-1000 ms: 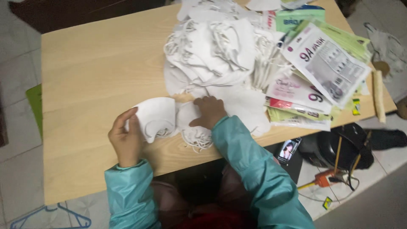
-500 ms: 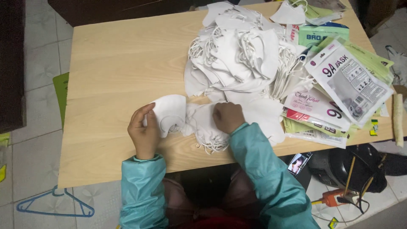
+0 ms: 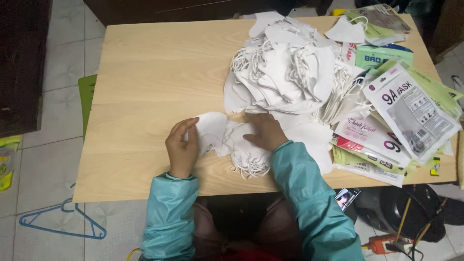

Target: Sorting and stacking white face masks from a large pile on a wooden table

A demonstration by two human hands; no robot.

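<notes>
Head view: at the near edge of a wooden table point(image 3: 145, 72), the left hand point(image 3: 182, 150) pinches a white, curved, folded face mask point(image 3: 211, 128); the right hand point(image 3: 265, 132) presses flat, fingers together, on small mask stack point(image 3: 244, 150).

A white folded face mask point(image 3: 211, 126) lies flat near the table's front edge, overlapping a small stack of masks point(image 3: 244, 150).

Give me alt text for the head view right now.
Seen from above, the left hand holds a folded white mask on a pale wooden table while the right hand presses on a small stack of masks. A large heap of white masks and printed packets lie to the right.
</notes>
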